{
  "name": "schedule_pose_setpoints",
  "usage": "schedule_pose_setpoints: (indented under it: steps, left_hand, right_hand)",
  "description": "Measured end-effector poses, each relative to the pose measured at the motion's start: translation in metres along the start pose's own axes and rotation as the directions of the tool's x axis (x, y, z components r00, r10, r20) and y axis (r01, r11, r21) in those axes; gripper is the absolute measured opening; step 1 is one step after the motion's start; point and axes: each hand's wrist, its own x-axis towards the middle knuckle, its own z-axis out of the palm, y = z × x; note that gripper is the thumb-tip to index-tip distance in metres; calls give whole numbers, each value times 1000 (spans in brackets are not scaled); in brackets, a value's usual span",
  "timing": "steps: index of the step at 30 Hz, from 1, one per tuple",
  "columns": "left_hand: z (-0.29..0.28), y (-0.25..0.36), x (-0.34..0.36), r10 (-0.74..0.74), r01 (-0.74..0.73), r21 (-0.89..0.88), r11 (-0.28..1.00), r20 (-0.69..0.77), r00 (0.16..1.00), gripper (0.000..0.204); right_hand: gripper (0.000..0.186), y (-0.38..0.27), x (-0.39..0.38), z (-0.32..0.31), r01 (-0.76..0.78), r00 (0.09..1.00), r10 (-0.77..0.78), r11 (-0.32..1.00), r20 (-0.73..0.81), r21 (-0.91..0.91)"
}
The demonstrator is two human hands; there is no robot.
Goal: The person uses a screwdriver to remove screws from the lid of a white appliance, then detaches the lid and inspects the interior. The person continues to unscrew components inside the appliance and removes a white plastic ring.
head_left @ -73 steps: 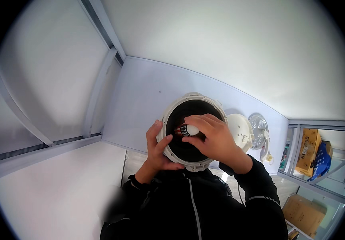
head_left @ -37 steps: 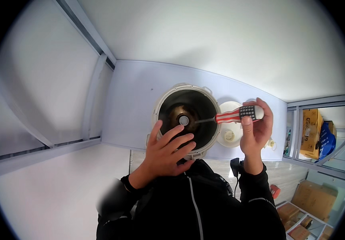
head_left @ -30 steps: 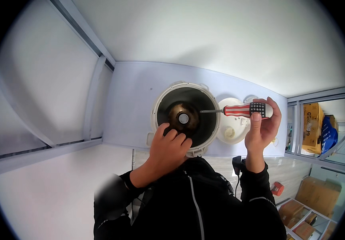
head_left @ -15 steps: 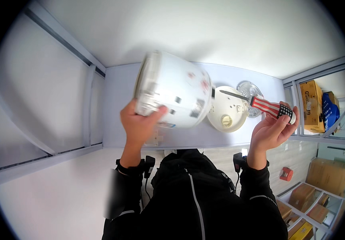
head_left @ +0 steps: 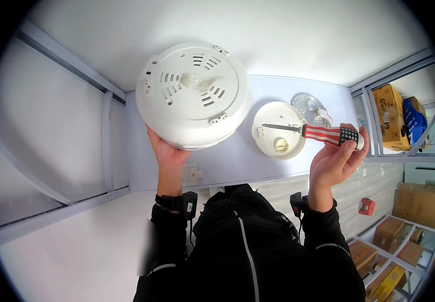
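A white rice cooker body [head_left: 177, 113] is held up over the left of the table, its vented, dust-marked base turned toward me. My left hand [head_left: 168, 152] grips its near side, the fingers mostly hidden beneath it. In my right hand [head_left: 332, 162] is a screwdriver [head_left: 325, 135] with a red, white and dark starred handle, its shaft pointing left. Below that shaft lies a round white lid [head_left: 266, 147], hollow side up, with a yellowish round piece in it. A clear ribbed disc [head_left: 305, 103] lies just beyond the lid.
A small white plastic part [head_left: 191, 174] lies near the front edge of the pale table [head_left: 227, 163]. White walls rise behind and to the left. Cartons [head_left: 389, 118] and a blue package [head_left: 415, 123] sit on a frame at right. A red object [head_left: 366, 206] is on the floor.
My left hand has turned the rice cooker body so its base, rather than its side, faces me. The screwdriver has shifted slightly left and tipped closer to level, still in my right hand.
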Motion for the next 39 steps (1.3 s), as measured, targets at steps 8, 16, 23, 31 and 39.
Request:
schedule_pose_setpoints:
  steps: [8, 16, 23, 31, 39]
  left_hand:
    - [-10, 5, -13, 145, -153, 77, 985, 100, 984, 65]
    - [20, 33, -64, 241, -379, 881, 282, 317, 917, 48]
    - [68, 0, -71, -100, -696, 340, -632, 856, 508, 54]
    - [43, -7, -83, -208, -681, 358, -639, 772, 600, 40]
    - [38, -20, -84, -314, -684, 313, -659, 712, 629, 39]
  right_hand:
    - [46, 2, 3, -1, 35, 999, -35, 999, 1, -15]
    - [51, -6, 8, 4, 30, 992, -44, 993, -114, -117]
    - [58, -20, 9, 11, 44, 994, -56, 991, -96, -128]
    - [57, -14, -4, 13, 26, 999, -28, 997, -20, -73]
    - [57, -11, -9, 24, -16, 998, 20, 998, 67, -59]
